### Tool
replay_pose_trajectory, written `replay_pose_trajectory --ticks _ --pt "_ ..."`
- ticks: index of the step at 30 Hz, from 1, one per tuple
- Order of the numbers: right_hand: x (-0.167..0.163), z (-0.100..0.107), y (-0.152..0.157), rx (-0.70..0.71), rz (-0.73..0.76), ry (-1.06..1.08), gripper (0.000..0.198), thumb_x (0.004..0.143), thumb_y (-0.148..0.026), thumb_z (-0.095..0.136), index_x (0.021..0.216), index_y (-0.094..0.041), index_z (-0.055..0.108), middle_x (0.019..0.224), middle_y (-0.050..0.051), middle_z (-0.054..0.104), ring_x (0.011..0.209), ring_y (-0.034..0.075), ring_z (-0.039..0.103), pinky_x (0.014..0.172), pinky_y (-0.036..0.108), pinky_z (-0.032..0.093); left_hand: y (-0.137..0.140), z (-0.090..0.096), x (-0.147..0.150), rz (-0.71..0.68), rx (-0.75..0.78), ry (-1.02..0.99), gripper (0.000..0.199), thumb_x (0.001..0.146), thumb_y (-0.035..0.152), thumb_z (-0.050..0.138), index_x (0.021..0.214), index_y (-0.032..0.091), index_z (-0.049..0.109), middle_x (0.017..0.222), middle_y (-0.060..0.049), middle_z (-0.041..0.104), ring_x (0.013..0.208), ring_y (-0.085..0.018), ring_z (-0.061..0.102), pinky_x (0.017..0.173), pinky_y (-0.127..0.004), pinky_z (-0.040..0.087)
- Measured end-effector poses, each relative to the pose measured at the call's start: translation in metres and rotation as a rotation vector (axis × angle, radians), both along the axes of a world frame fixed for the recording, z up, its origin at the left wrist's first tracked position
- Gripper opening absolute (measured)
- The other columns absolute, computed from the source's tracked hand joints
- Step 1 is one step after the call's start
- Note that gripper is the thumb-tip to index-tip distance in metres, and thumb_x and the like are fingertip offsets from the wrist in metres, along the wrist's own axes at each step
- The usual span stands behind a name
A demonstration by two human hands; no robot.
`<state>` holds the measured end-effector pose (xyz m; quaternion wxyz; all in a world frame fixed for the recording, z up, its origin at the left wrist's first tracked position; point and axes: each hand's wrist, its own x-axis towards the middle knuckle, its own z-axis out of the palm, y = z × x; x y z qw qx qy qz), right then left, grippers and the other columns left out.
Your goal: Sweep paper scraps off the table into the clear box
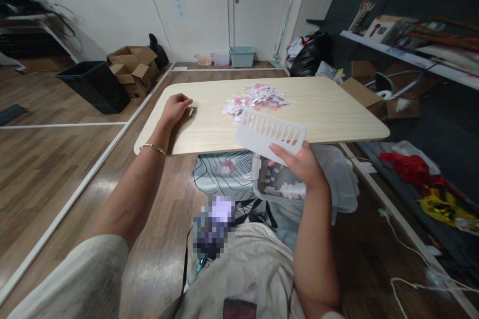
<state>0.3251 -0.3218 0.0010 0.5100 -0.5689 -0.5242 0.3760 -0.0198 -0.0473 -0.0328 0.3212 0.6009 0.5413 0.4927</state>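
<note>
My right hand (301, 162) grips a flat white slotted plastic panel (258, 137) by its near right side. The panel is tilted above the table's near edge, with its row of slots toward the far side. Just beyond it, a heap of small white and pink paper pieces (258, 97) lies on the pale wooden table (337, 114). My left hand (177, 108) rests over the left part of the tabletop, its fingers curled together; whether they pinch anything is hidden. Below the right hand is a clear plastic box (275, 190) with some white pieces inside.
A patterned cloth-like surface (220, 174) shows under the table edge. A black bin (95, 87) and cardboard boxes (134, 67) stand at the left. On the right are a shelf (404, 55), an open carton (364, 92) and floor cables (407, 246).
</note>
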Motion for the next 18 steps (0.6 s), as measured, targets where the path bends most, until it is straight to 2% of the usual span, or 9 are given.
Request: replay_pose_trajectory --ticks 7,18 --pt "0.0032 -0.0006 -0.0019 -0.011 0.037 -0.003 0.036 0.083 -0.047 0.083 0.102 -0.017 0.08 0.094 0.009 0.085 0.053 0.019 0.073 0.039 0.025 0.046 -0.0016 0.0016 0.0017 0.0 -0.007 0.014 0.017 0.078 0.027 0.075 0.072 0.021 0.059 0.061 0.0 0.056 0.053 -0.013 0.048 0.049 -0.023 0.033" --pt "0.002 0.002 -0.0038 -0.016 0.065 -0.031 0.034 0.082 -0.048 0.083 0.095 -0.018 0.08 0.088 0.009 0.083 0.052 0.02 0.072 0.04 0.027 0.047 -0.0043 0.0027 0.0026 -0.007 -0.017 -0.002 0.017 0.078 0.029 0.074 0.074 0.021 0.059 0.063 0.0 0.055 0.053 -0.013 0.047 0.05 -0.024 0.032"
